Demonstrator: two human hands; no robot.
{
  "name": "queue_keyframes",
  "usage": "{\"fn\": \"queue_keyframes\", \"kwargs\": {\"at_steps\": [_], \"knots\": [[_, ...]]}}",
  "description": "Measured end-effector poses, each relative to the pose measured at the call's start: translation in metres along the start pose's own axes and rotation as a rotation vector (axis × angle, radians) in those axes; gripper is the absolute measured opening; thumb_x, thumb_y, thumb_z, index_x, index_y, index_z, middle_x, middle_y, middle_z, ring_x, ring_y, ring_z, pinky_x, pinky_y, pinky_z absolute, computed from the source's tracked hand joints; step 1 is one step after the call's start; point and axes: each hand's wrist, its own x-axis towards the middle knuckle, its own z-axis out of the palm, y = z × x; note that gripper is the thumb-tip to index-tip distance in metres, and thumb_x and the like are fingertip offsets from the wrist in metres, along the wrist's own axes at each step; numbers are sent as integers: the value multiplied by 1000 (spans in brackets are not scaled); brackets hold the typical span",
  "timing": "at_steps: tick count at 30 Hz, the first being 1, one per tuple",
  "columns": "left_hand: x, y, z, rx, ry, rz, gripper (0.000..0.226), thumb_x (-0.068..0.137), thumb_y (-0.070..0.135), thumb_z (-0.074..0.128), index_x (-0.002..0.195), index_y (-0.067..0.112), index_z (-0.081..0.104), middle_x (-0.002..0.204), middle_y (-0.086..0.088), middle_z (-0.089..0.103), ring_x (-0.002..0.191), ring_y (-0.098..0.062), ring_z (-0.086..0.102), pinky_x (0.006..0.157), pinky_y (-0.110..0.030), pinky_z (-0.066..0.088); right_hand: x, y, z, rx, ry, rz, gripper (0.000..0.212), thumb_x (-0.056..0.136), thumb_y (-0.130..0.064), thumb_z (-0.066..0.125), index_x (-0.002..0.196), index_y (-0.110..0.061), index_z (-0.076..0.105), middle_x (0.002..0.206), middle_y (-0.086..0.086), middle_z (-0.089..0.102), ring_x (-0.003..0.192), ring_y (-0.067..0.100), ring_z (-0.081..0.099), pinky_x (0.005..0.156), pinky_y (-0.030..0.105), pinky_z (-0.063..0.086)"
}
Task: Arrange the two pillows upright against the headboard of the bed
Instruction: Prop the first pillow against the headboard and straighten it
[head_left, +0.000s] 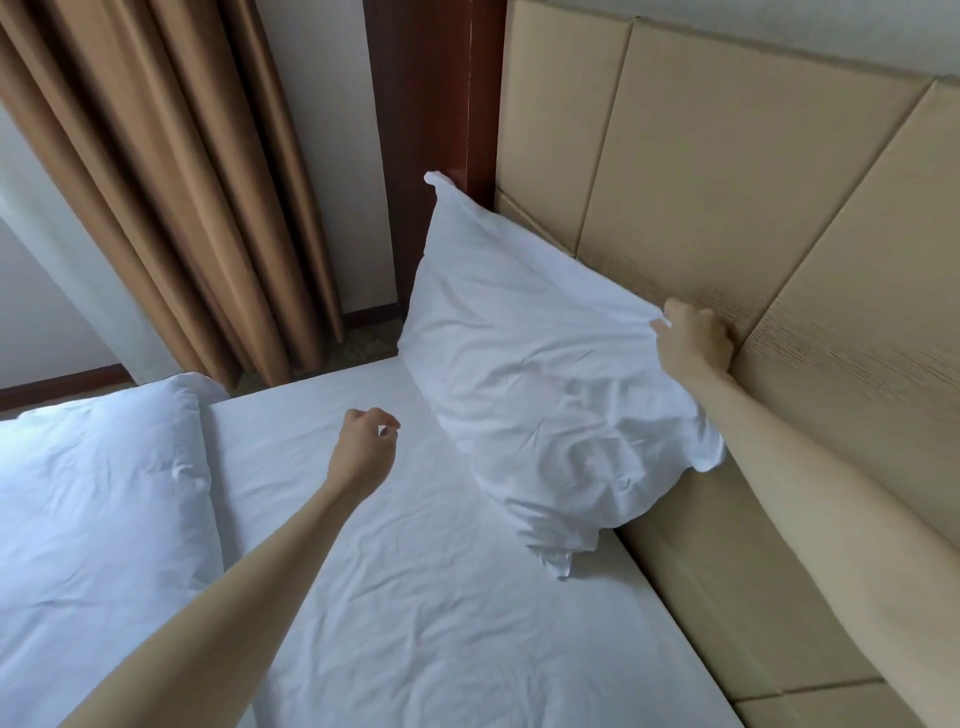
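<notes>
One pillow (524, 358) leans on the headboard (727, 182) at frame centre, propped but slumped; its long axis runs diagonally, top corner pointing to the upper left, lower end sagging onto the bed (415, 597). Right hand (693, 338) pinches its upper right edge against the padding. Left hand (363, 452) hovers over the sheet, fingers loosely curled, holding nothing. Second pillow (98, 493) lies flat at lower left, apparently untouched. Roughly half done.

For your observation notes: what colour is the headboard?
Beige or tan, in padded panels; the headboard shows in the head view.
</notes>
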Motion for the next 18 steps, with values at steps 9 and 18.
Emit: {"fn": "queue_keyframes", "kwargs": {"at_steps": [9,18], "knots": [[-24,43,-19,56,-9,73,28,92,13,38,100,14,66,119,-8,47,83,-19,55,60,-28,43,-29,-2,-37,129,-81,15,12,81,-2,43,82,-10,52,95,17,62,87,37,57,64,37,42],[-115,83,-56,-74,-53,123,30,91,9,38,96,15,66,102,-1,62,86,-18,56,54,-21,39,-96,-20,-103,679,-212,43,9,79,-1,61,71,-5,63,59,3,52,54,17,48,49,21,42]]}}
